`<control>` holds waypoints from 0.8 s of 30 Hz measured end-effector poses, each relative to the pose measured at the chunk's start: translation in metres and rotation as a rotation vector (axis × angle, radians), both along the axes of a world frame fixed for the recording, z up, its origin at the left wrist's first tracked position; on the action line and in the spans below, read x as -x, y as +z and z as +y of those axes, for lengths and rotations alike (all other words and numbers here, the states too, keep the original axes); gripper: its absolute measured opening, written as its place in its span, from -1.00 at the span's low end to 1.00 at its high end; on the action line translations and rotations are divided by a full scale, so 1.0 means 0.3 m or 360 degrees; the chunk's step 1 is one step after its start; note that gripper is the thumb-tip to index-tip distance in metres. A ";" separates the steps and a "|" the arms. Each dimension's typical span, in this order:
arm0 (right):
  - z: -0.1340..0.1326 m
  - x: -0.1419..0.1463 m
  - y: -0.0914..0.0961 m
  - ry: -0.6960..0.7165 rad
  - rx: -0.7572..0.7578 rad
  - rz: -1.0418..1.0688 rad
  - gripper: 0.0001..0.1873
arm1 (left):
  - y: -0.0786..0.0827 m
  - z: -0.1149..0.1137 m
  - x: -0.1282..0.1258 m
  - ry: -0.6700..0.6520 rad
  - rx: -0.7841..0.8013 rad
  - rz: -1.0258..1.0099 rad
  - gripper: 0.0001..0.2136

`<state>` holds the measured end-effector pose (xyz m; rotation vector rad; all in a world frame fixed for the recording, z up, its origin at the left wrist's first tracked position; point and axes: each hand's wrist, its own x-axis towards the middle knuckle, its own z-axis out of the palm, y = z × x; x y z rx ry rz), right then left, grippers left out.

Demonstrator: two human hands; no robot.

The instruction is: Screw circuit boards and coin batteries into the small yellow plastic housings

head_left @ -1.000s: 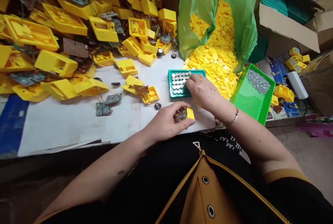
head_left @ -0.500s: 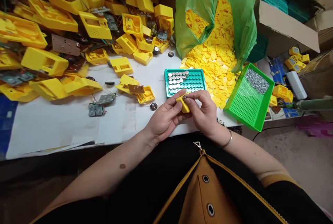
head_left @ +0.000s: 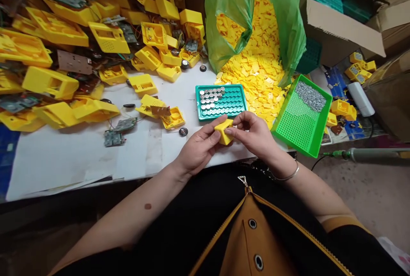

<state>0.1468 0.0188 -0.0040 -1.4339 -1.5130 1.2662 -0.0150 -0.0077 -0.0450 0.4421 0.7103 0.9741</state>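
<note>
A small yellow plastic casing (head_left: pixel 224 131) is pinched between both hands just above the near edge of the white table (head_left: pixel 80 156). My left hand (head_left: pixel 198 148) wraps it from the left with thumb on top. My right hand (head_left: pixel 254 133) presses its fingertips on the casing's right side. Just beyond the hands lies a teal tray (head_left: pixel 235 101) with several silver button cells (head_left: pixel 209 98) in its left part.
A heap of yellow casings and circuit boards (head_left: pixel 80 41) fills the left and back. A green bag (head_left: pixel 285 24) spills small yellow parts (head_left: pixel 259 71). A bright green tray (head_left: pixel 296 124) with screws (head_left: pixel 310 95) stands at the right, with cardboard boxes (head_left: pixel 346 32) behind. A tool (head_left: pixel 368 154) lies at the right edge.
My right hand left the teal tray and came back to the yellow casing. Both hands now hold the casing together, lifted slightly and turned.
</note>
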 end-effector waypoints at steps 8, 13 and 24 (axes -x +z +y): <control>0.198 0.042 0.001 0.0262 -0.0885 -0.1203 -0.85 | 0.014 0.023 0.013 0.0012 0.0169 -0.0151 -0.56; 0.265 0.081 -0.031 0.0487 -0.0927 -0.1575 -0.74 | 0.016 0.028 0.016 -0.0004 0.0202 -0.0162 -0.55; 0.074 -0.005 0.023 0.0140 0.0196 0.0173 -0.71 | 0.001 0.028 0.010 0.0055 0.0165 -0.0188 -0.65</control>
